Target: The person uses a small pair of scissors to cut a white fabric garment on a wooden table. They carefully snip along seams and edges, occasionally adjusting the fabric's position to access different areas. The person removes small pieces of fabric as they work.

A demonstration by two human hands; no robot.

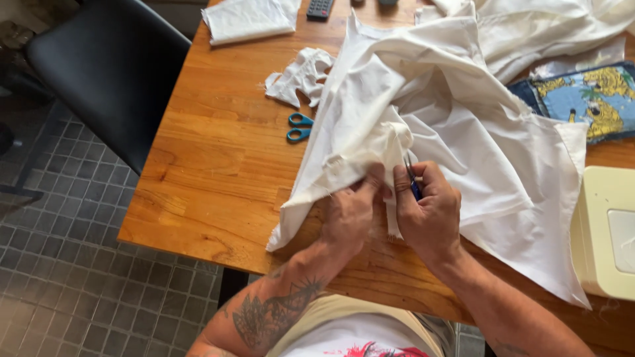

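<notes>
A large piece of white cloth (463, 125) lies crumpled across the wooden table (211, 165). My left hand (350, 211) pinches a folded edge of the cloth near the table's front edge. My right hand (430, 211) is closed around a small tool with a blue handle (414, 188), its thin metal tip pointing up into the cloth next to my left thumb. Both hands touch the fabric side by side.
Blue-handled scissors (297, 127) lie partly under the cloth's left edge, beside a white fabric scrap (297, 76). Folded white fabric (248, 20) and a remote (320, 8) sit at the back. A blue printed cloth (589, 99) and a cream sewing machine (605, 231) are right. A black chair (112, 73) stands left.
</notes>
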